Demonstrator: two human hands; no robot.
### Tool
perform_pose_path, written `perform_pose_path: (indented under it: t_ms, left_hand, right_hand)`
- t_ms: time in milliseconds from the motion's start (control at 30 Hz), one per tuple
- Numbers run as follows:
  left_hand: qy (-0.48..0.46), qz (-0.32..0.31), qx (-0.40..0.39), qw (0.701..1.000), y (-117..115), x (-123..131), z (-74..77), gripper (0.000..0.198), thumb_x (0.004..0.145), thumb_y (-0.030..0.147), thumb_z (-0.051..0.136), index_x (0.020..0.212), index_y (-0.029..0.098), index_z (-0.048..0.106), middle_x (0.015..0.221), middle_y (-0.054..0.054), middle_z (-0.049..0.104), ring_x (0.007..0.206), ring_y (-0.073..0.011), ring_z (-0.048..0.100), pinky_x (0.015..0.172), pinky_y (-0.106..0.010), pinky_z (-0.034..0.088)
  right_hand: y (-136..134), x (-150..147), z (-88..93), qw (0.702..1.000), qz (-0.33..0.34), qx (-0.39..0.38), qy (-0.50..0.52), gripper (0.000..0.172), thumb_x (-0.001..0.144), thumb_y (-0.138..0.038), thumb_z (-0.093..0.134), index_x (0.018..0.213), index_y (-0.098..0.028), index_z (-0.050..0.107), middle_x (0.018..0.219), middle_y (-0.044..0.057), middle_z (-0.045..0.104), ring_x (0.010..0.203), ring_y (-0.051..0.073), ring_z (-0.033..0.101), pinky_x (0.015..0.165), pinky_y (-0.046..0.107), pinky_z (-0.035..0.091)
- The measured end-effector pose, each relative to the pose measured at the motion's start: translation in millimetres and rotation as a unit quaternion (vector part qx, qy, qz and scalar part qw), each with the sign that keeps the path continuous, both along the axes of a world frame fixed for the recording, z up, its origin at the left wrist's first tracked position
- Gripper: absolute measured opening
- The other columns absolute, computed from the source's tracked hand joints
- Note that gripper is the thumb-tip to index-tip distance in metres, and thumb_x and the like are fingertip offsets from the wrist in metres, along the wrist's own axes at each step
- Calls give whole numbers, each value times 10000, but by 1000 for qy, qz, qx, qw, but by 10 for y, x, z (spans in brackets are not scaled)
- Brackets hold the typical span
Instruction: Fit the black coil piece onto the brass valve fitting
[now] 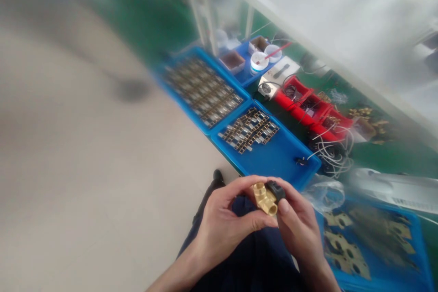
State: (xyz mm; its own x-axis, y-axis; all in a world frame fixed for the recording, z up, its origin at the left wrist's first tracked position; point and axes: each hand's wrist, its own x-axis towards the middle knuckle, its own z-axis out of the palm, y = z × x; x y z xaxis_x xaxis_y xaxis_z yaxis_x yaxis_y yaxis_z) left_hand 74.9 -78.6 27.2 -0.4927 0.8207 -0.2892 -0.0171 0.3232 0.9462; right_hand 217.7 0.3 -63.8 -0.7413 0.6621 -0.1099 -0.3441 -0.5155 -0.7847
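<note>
One brass fitting (264, 200), backed by a black cap (275, 190), is held above our lap (253, 255), near the closest edge of a blue tray (277, 164). Our left hand (222, 219) pinches the fitting, fingers above and thumb below; our right hand (301, 226) is closed on the black cap, thumb along its side. We judge that this two-sided hold steadies the piece and leaves the brass ends uncovered toward our eyes; whether cap and fitting are joined, we cannot tell. In the blue tray we see small metal blocks (251, 130) laid in close rows, an order that probably eases counting, while a small black piece (301, 161) with a white wire (316, 151) lies well apart from them. Beyond, a second tray (208, 130) carries longer rows of similar blocks. Red bins (316, 121) stand alongside, seemingly to keep loose parts (292, 93) separate. To our right, a third tray (424, 260) holds flat metal plates (349, 251), and a clear bag (325, 194) rests between the trays, near our right hand
</note>
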Motion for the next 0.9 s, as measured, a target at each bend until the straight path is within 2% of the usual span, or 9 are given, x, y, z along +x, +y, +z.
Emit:
perform_pose_path:
  t_ms: [100, 233, 367, 600, 667, 733, 833, 900]
  left_hand:
    - [90, -46, 35, 994, -24, -6, 24, 671, 721, 135, 966, 1296, 402, 744, 1106, 59, 776, 1000, -125, 710, 936, -191, 537]
    - [165, -98, 68, 979, -56, -21, 14, 701, 752, 168, 955, 1351, 439, 711, 1148, 44, 734, 1011, -107, 692, 902, -184, 556]
    - [190, -104, 68, 974, -58, -28, 21, 629, 802, 249, 935, 1343, 479, 710, 1173, 53, 704, 1015, -91, 707, 880, -173, 591]
    - [184, -103, 80, 974, -32, -13, 68, 617, 795, 199, 933, 1328, 438, 733, 1159, 49, 712, 1001, -82, 711, 880, -153, 585]
    - [133, -78, 62, 986, -16, -4, 62, 639, 778, 172, 941, 1322, 434, 730, 1160, 56, 736, 1027, -96, 711, 930, -160, 570]
    - [17, -33, 37, 999, 4, 5, 49, 581, 809, 210, 929, 1321, 384, 717, 1169, 28, 756, 1066, -137, 715, 981, -206, 568]
    - [-163, 23, 36, 986, 28, 4, 15, 457, 892, 307, 868, 1306, 247, 686, 1111, -56, 770, 986, -183, 740, 901, -266, 610]
    - [-212, 27, 58, 975, 29, -10, -17, 439, 924, 319, 835, 1318, 205, 676, 1071, -77, 767, 923, -173, 739, 859, -258, 612]
  right_hand:
    - [-24, 35, -42, 998, 12, -43, 33, 425, 1078, -309, 510, 1477, -305, 654, 1427, 60, 605, 1210, 225, 638, 1057, 294, 524]
    - [-18, 35, -3, 999, 6, -24, 47, 449, 1061, -273, 509, 1483, -304, 658, 1487, 27, 572, 1210, 177, 593, 1049, 230, 489]
    - [-14, 29, 18, 998, 9, -29, 51, 470, 1054, -294, 521, 1509, -304, 640, 1402, 56, 623, 1264, 208, 576, 1092, 282, 453]
    - [1, 30, 25, 998, 1, -24, 61, 471, 1050, -277, 523, 1504, -297, 646, 1404, 62, 605, 1255, 208, 571, 1072, 273, 465]
    - [1, 16, 16, 998, 1, -28, 57, 470, 1059, -270, 511, 1512, -293, 634, 1400, 63, 586, 1225, 205, 584, 1060, 274, 483]
    - [-7, -1, -1, 998, -4, -36, 49, 472, 1067, -293, 506, 1526, -283, 618, 1356, 83, 589, 1193, 228, 599, 1052, 319, 505]
    - [-16, -20, -10, 999, -19, -30, 27, 478, 1073, -332, 518, 1539, -266, 598, 1285, 109, 606, 1063, 223, 615, 966, 348, 545]
    - [-10, -29, 23, 999, -24, -27, 19, 469, 1076, -321, 531, 1539, -281, 592, 1289, 107, 607, 1005, 197, 620, 883, 314, 570]
